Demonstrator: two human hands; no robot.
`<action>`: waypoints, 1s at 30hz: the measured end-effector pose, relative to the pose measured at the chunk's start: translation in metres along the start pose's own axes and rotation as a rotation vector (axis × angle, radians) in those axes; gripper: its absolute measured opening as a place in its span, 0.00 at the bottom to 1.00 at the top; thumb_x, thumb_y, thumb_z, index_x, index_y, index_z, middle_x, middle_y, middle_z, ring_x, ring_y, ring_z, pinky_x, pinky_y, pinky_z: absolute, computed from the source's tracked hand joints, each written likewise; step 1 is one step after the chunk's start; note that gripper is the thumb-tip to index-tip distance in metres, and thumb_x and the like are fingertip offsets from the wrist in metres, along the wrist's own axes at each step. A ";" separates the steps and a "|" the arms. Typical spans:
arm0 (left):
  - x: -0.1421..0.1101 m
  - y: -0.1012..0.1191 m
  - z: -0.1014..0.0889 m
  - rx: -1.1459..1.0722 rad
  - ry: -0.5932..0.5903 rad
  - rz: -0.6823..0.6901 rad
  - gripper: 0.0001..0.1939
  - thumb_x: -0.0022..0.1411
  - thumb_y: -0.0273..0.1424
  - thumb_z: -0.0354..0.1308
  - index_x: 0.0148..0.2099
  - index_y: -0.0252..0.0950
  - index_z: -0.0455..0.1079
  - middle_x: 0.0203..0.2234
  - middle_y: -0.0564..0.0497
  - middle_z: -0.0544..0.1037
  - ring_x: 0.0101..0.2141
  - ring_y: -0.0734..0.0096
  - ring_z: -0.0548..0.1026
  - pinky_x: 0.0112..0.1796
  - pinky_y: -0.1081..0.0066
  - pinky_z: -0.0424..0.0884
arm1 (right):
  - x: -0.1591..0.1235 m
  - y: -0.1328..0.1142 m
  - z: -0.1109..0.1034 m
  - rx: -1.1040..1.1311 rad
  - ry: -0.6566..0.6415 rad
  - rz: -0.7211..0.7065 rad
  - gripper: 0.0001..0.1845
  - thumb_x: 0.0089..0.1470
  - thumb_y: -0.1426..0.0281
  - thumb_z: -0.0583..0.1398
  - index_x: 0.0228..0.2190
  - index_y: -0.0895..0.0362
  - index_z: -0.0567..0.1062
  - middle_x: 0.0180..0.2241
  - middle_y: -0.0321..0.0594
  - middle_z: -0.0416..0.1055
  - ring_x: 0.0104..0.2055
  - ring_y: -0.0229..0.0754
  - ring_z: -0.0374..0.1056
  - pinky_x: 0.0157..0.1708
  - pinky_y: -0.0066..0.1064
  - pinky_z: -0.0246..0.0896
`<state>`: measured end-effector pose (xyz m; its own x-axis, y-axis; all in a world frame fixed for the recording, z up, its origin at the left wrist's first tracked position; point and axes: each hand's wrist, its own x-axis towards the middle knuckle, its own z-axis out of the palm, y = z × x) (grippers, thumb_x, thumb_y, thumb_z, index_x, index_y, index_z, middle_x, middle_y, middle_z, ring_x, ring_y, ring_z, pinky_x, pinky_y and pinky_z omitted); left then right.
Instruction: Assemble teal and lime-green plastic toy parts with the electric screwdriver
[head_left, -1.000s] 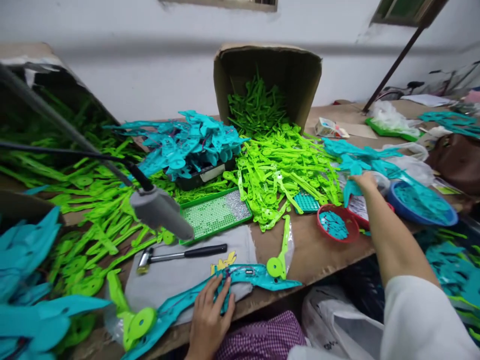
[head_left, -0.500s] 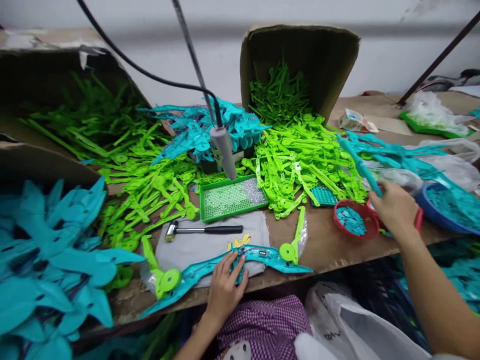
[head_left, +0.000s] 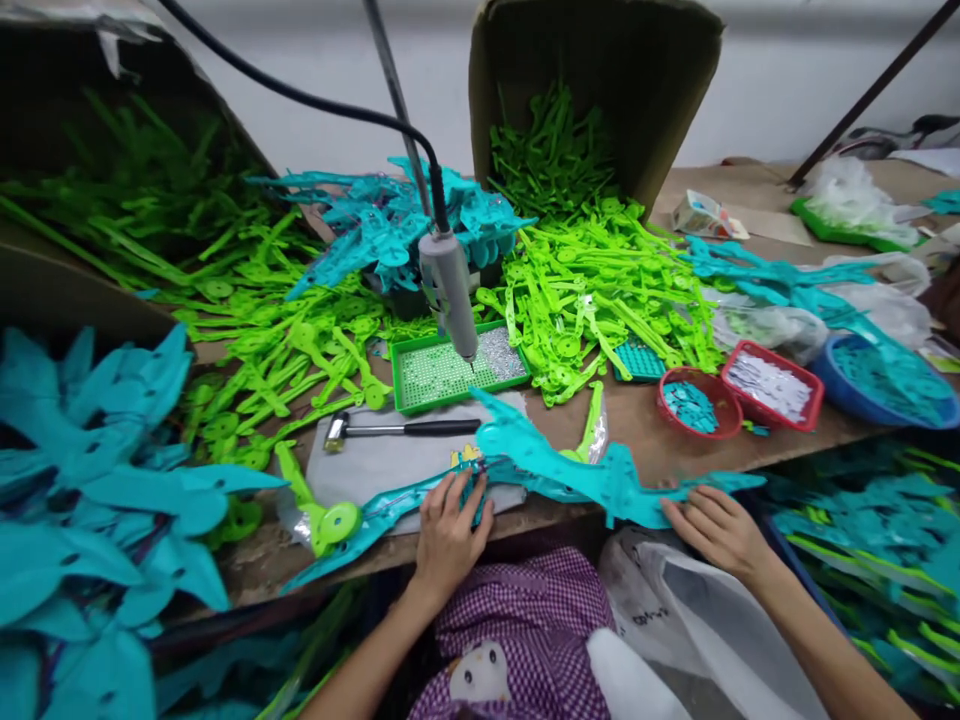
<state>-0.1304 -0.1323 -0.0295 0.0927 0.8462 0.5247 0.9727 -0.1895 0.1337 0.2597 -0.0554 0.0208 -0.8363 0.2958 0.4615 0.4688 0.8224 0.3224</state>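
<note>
My left hand (head_left: 450,530) lies with fingers spread on a long turquoise plastic part (head_left: 375,525) that rests on a grey cloth (head_left: 390,462) at the table's front edge. My right hand (head_left: 716,528) grips the end of a second turquoise plastic part (head_left: 592,472), held over the first one and reaching toward the cloth. A green disc piece (head_left: 334,522) sits on the lower part's left end. A small hammer (head_left: 397,430) lies on the cloth.
A hanging grey power tool (head_left: 448,290) dangles over a green screw tray (head_left: 457,370). Piles of green parts (head_left: 600,290) spill from a cardboard box (head_left: 600,80). Red bowl (head_left: 694,405), red basket (head_left: 772,385) and blue bowl (head_left: 885,385) stand right. Turquoise parts (head_left: 97,500) heap left.
My right hand has come back from the pile at the right with a turquoise part and brought it down over the part under my left hand. The view tilted down.
</note>
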 end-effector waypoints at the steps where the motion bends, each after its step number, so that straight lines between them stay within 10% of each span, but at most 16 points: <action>1: 0.000 0.000 0.000 0.006 -0.002 0.007 0.17 0.62 0.31 0.57 0.54 0.39 0.70 0.49 0.44 0.73 0.51 0.54 0.68 0.51 0.57 0.62 | 0.020 0.000 0.005 -0.003 0.017 -0.060 0.14 0.55 0.80 0.57 0.38 0.51 0.75 0.24 0.33 0.73 0.32 0.37 0.69 0.44 0.35 0.64; 8: -0.003 0.008 0.000 0.090 0.036 -0.046 0.10 0.61 0.34 0.59 0.43 0.39 0.76 0.42 0.43 0.74 0.44 0.57 0.68 0.47 0.59 0.61 | 0.139 0.009 0.069 0.080 0.120 -0.336 0.08 0.60 0.76 0.54 0.39 0.57 0.72 0.26 0.34 0.71 0.33 0.37 0.66 0.42 0.34 0.61; 13: -0.009 0.011 0.003 0.149 0.199 -0.073 0.11 0.57 0.35 0.63 0.45 0.45 0.76 0.45 0.45 0.73 0.48 0.55 0.64 0.50 0.58 0.58 | 0.152 0.009 0.098 0.117 -0.024 -0.366 0.12 0.62 0.76 0.50 0.44 0.58 0.71 0.32 0.39 0.73 0.37 0.38 0.66 0.40 0.33 0.58; 18: -0.001 0.009 0.000 0.001 0.080 -0.071 0.11 0.62 0.35 0.57 0.47 0.42 0.75 0.54 0.44 0.71 0.56 0.52 0.63 0.58 0.49 0.47 | 0.150 -0.002 0.088 0.214 -0.170 -0.220 0.17 0.63 0.68 0.51 0.51 0.59 0.69 0.37 0.43 0.74 0.42 0.43 0.67 0.43 0.37 0.60; 21: 0.004 0.008 -0.002 -0.075 0.013 -0.041 0.11 0.64 0.32 0.54 0.46 0.37 0.74 0.55 0.40 0.70 0.57 0.52 0.65 0.59 0.49 0.50 | 0.143 0.024 0.071 0.288 -0.151 -0.011 0.20 0.62 0.62 0.52 0.52 0.55 0.69 0.41 0.44 0.74 0.46 0.45 0.67 0.46 0.38 0.60; 24: 0.005 0.007 -0.003 -0.080 0.021 -0.026 0.12 0.64 0.30 0.55 0.47 0.35 0.74 0.54 0.39 0.71 0.57 0.52 0.66 0.57 0.52 0.55 | 0.120 0.095 0.068 0.206 -0.065 0.574 0.18 0.63 0.64 0.50 0.46 0.58 0.74 0.43 0.47 0.74 0.47 0.45 0.68 0.48 0.36 0.60; 27: 0.005 0.006 -0.003 -0.092 0.030 -0.031 0.12 0.63 0.30 0.55 0.47 0.36 0.74 0.54 0.39 0.71 0.57 0.51 0.66 0.57 0.51 0.56 | 0.094 0.177 0.085 0.030 -0.419 1.078 0.18 0.60 0.67 0.51 0.46 0.58 0.75 0.46 0.51 0.73 0.47 0.50 0.69 0.44 0.38 0.62; 30: 0.004 0.006 -0.002 -0.105 0.045 -0.034 0.12 0.63 0.30 0.55 0.47 0.36 0.74 0.54 0.40 0.72 0.57 0.51 0.67 0.57 0.51 0.56 | 0.083 0.227 0.112 0.004 -0.671 1.195 0.18 0.58 0.68 0.52 0.45 0.58 0.76 0.45 0.53 0.74 0.47 0.51 0.69 0.43 0.38 0.62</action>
<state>-0.1242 -0.1307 -0.0248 0.0478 0.8302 0.5553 0.9473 -0.2140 0.2383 0.2648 0.2103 0.0394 0.0966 0.9948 -0.0312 0.9953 -0.0963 0.0116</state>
